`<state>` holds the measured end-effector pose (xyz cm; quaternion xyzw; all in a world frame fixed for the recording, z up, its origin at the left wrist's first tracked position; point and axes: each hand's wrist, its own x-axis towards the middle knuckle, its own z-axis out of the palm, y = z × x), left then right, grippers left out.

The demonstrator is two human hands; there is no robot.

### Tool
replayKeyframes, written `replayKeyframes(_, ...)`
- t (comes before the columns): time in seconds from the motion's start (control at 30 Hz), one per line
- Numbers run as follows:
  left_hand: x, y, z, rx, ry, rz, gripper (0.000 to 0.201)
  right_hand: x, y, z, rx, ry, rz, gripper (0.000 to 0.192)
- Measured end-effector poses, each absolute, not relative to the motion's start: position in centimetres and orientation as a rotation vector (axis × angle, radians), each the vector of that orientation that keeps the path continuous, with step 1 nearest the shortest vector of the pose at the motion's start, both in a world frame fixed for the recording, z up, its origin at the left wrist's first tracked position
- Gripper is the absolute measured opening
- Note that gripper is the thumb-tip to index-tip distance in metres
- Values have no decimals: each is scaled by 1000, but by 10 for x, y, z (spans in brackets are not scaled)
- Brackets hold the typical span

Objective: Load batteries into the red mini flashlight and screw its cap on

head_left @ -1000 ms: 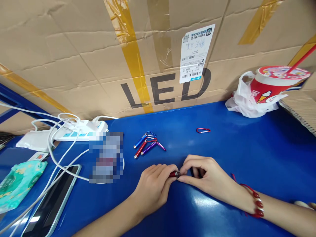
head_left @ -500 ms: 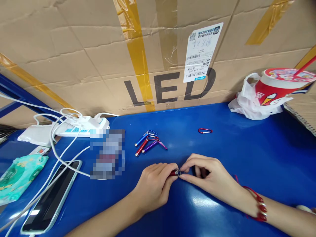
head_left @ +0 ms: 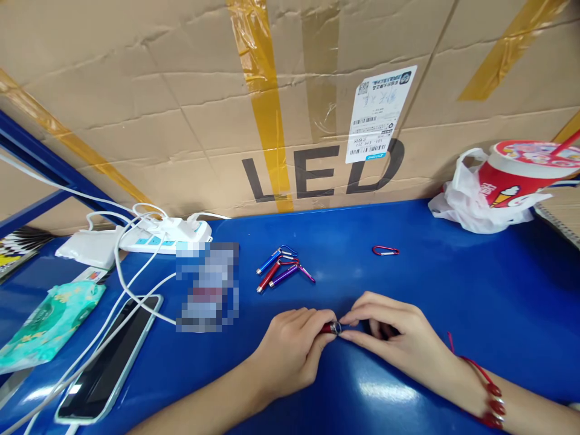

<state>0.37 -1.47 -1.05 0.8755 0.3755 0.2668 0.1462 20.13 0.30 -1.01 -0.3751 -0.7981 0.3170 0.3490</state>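
- Left hand (head_left: pixel 294 344): fingers curled closed round a red mini flashlight (head_left: pixel 325 328), only its ringed end poking out past thumb and index.
- Right hand (head_left: pixel 403 332): thumb and index nearly together at the metal ring (head_left: pixel 338 329) on that end, other fingers folded in. From my feed I can't tell if it's pinching the ring or just touching.
- Flashlight position: near side, centre, between both hands, above the blue tabletop (head_left: pixel 362 386).
- Step in hand, my read: fine fingertip work on the ring. Next move, I'd judge, calls for a steady left grip and a precise pinch from the right; small ring, could slip.
- Flashlight looks: dark red, shiny, slim, silvery at the exposed end; most of the barrel hidden. I see no clip on its ring.
- Just beyond, right of centre: loose red carabiner (head_left: pixel 386 254), lying flat, well apart from the rest.
- Far of left hand: blue flashlight (head_left: pixel 269 262), red flashlight (head_left: pixel 269 277) and purple flashlight (head_left: pixel 284 276) in a small fan, carabiners at their far ends.
- Left: smartphone (head_left: pixel 111 359) under white cables; power strip (head_left: pixel 151 243) beyond it.
- Far right: red paper cup (head_left: pixel 502 175) in a white plastic bag (head_left: pixel 471 202).
- Far back: cardboard box (head_left: pixel 190 72) marked LED.
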Motion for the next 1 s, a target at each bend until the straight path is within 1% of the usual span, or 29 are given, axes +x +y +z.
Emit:
replayKeyframes(0.3,4,-15,-10,2555,1040,796,21,203,3,-11,-898,-2108,762,17)
replayKeyframes(0.53,3,-14,-12,2590,1015,743,22,204,4,-9,-862,-2112,769,10)
replayKeyframes(1.0,1,-13,-9,2589,991,697,25,207,3,-12,-854,-2160,758,10)
